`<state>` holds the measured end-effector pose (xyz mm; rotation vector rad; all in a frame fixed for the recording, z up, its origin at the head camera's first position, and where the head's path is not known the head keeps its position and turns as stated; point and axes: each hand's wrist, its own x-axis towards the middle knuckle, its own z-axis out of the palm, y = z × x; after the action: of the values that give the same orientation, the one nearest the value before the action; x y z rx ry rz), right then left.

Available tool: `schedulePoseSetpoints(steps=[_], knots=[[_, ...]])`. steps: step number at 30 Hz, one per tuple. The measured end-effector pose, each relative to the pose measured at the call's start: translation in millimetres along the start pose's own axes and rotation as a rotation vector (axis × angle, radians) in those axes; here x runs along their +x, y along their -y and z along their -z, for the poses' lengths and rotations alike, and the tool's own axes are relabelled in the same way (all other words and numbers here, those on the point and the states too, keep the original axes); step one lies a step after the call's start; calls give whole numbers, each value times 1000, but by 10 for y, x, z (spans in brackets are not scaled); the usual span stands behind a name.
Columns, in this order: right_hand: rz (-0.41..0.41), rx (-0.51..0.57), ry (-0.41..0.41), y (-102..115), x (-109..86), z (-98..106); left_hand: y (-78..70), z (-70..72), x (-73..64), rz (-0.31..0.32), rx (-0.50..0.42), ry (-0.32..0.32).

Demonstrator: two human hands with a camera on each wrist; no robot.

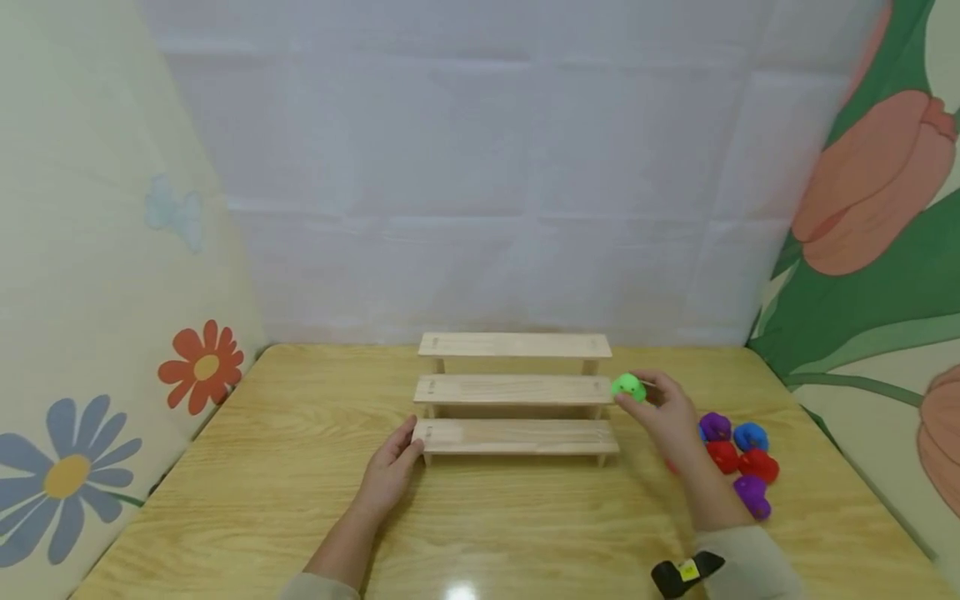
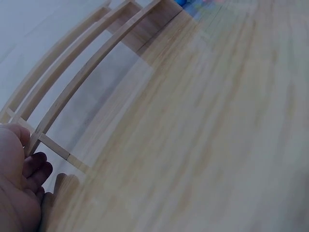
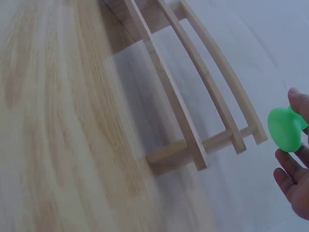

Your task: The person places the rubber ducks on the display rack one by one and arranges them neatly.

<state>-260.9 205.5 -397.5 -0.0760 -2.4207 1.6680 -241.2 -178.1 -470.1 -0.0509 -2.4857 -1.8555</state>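
A three-tier wooden step shelf [image 1: 513, 388] stands on the table near the back. My left hand [image 1: 392, 467] holds the left end of its lowest board, which lies between thumb and fingers in the left wrist view. Beside the right end of the middle board, my right hand [image 1: 663, 412] pinches a small bright green toy duck [image 1: 628, 387] above the table. From the right wrist, the green duck [image 3: 285, 129] appears between the thumb and fingertips, just off the board ends. No toys stand on the boards.
To the right, by my right forearm, lie several toy ducks: purple [image 1: 752, 497], blue [image 1: 751, 437] and red [image 1: 759, 465]. The forearm partly hides this group. A white cloth wall [image 1: 510, 167] rises behind the wooden table [image 1: 300, 467]; patterned cloths hang on both sides.
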Motion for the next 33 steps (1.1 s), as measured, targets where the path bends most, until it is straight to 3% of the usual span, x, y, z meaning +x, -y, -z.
schedulePoseSetpoints(steps=[18,33], knots=[[126,-10,62,291,237,-387,25,-26,-1,-18,-27,-16],[132,63,141,547,390,-842,-3,-25,-30,-18,-25,-13]])
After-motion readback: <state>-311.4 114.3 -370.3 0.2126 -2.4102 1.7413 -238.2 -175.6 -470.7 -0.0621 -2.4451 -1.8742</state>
